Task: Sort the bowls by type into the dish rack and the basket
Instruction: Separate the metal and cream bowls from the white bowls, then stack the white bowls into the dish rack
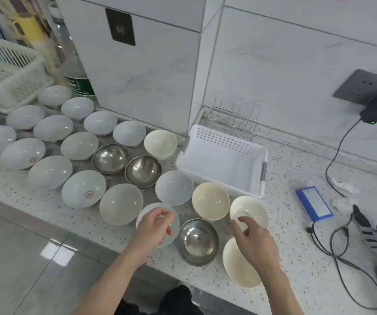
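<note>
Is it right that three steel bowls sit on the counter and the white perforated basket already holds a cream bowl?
Not quite. The head view shows the white perforated basket empty. The three steel bowls on the counter are correct.

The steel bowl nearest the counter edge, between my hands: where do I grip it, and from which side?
Pinch the near rim of the round stainless steel bowl, coming from above at the counter's edge. It sits upright and open, with other bowls crowding its left, right and far sides; only the near side looks free.
</note>
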